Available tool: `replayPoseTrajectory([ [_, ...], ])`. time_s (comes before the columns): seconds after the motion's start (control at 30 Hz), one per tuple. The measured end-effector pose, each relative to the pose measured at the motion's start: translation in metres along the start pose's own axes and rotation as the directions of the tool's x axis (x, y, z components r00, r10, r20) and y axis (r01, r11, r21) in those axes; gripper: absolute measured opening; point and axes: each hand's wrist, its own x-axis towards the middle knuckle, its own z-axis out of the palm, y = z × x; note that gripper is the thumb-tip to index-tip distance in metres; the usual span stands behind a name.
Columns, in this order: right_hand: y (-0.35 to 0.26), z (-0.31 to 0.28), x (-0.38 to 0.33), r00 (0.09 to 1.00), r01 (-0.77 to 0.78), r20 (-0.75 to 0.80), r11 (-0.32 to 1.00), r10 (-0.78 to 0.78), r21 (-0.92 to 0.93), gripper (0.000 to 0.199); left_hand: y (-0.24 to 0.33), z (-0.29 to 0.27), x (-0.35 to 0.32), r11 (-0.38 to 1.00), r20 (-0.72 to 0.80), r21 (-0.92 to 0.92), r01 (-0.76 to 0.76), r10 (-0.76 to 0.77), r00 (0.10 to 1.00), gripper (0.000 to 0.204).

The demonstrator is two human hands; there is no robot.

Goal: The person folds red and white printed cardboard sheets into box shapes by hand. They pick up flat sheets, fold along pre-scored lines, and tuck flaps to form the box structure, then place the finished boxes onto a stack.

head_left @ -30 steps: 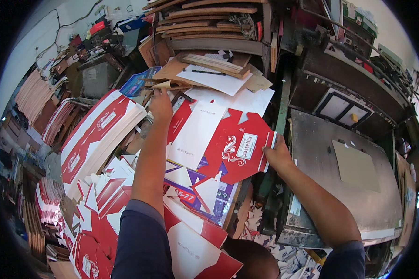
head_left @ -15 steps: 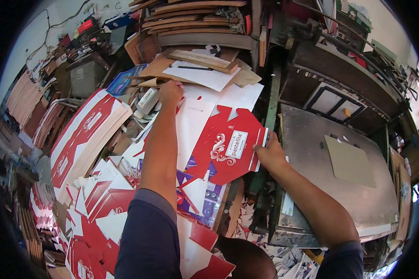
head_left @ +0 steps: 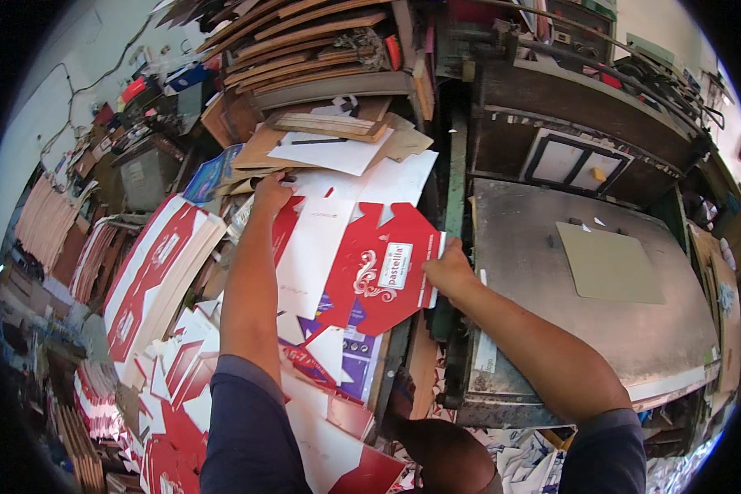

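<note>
A die-cut red-and-white carton blank (head_left: pixel 337 317) lies across the cluttered work surface in front of me, its red right panel bearing a white swirl and a pale label. My right hand (head_left: pixel 450 270) is closed on the blank's right edge, thumb on top. At the blank's upper left corner my left hand (head_left: pixel 273 194) is closed, fingers curled at the red edge; a small dark bit shows at its fingertips, too small to name. Under the blank lies a purple printed sheet (head_left: pixel 356 362). White sheets (head_left: pixel 416 173) lie just beyond it.
A press with a flat metal plate (head_left: pixel 510 247) stands at right, a grey-green board (head_left: pixel 609 262) on it. Stacked red-and-white blanks (head_left: pixel 160 272) lean at left; loose cut pieces (head_left: pixel 173 436) heap below. Wooden boards (head_left: pixel 305 49) are piled at the back.
The whole view has shifted, so most things sit further left. My left hand has come slightly nearer to me, and the blank's left red panel shows more. My right hand keeps its hold.
</note>
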Motion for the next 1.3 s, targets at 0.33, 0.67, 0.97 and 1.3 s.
replayPoseTrajectory([
  [0.33,0.006,-0.011,-0.017,0.998,-0.054,0.017,0.998,0.053,0.034,0.068,0.023,-0.111,-0.105,0.942,0.666,0.327,-0.074,-0.174,0.725,0.041],
  [0.67,-0.005,0.002,-0.037,0.994,-0.071,0.089,0.995,0.065,0.069,0.052,-0.022,-0.125,-0.143,0.941,0.493,0.308,0.141,-0.285,0.822,0.053],
  [0.97,-0.011,-0.006,-0.041,0.984,-0.134,0.138,0.983,0.116,0.125,0.071,-0.027,-0.113,-0.131,0.94,0.581,0.255,0.226,-0.335,0.741,0.055],
  [1.3,0.003,-0.004,-0.03,0.994,-0.066,0.092,0.996,0.06,0.065,0.089,-0.035,-0.093,-0.132,0.994,0.265,0.096,0.043,-0.067,0.962,0.047],
])
